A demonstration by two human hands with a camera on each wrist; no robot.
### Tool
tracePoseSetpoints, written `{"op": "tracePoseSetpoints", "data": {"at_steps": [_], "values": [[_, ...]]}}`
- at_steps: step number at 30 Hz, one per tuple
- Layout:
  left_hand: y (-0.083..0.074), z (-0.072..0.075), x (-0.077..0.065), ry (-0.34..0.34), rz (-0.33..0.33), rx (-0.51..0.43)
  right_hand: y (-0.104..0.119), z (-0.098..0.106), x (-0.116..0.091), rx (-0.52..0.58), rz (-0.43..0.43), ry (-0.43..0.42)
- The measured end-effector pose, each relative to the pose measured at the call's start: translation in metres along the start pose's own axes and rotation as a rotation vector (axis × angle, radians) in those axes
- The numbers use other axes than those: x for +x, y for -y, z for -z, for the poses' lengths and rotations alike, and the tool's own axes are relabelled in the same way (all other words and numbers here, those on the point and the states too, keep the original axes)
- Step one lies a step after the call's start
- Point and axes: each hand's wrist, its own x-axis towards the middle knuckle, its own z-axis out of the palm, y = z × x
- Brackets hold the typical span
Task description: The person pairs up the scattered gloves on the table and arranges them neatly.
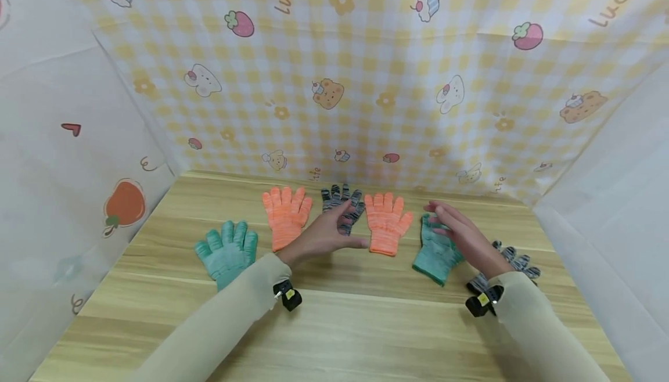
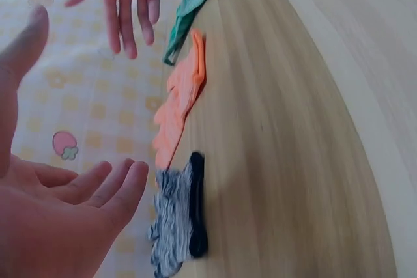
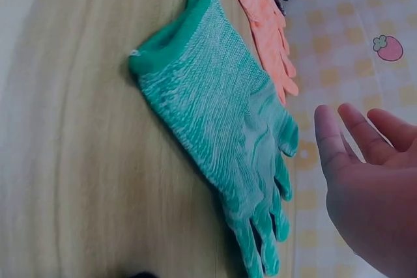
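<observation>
My left hand [image 1: 324, 234] hovers in front of a grey-and-black knitted glove [image 1: 351, 201], partly covering it in the head view. Its fingers are loosely bent, the thumb stands apart, and nothing lies between them. Over a green knitted glove [image 1: 435, 257] my right hand [image 1: 465, 237] is held in the air with relaxed fingers. In the right wrist view that hand [image 3: 381, 180] is apart from the green glove [image 3: 208, 96], whose cuff faces the near side. Between the two hands an orange glove [image 1: 385, 225] lies flat.
On the left are another orange glove [image 1: 286, 216] and another green glove [image 1: 229, 254]. A second grey-and-black glove [image 1: 517, 263] lies at the right, partly behind my right wrist. A checked cloth [image 1: 360, 80] hangs behind the wooden table [image 1: 366, 335]; white sheets flank it.
</observation>
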Motion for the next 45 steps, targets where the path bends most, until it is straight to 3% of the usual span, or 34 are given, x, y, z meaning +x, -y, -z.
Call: {"op": "tracePoseSetpoints", "data": {"at_steps": [10,16,29,37,45], "values": [[0.004,-0.022,0.015,-0.011,0.011,-0.022,-0.001,-0.007,0.030,0.029,-0.051,-0.039],[0.001,-0.034,0.022,-0.049,0.039,0.048,0.000,-0.008,0.043,0.001,-0.096,-0.065],[-0.011,-0.053,0.035,-0.173,0.080,0.264,-0.001,-0.015,0.069,-0.284,-0.115,-0.145],[-0.015,-0.056,0.037,-0.153,0.146,0.391,0.002,-0.018,0.082,-0.393,-0.186,-0.229],[-0.011,-0.060,0.039,-0.147,0.141,0.416,0.002,-0.025,0.089,-0.535,-0.235,-0.317]]}}
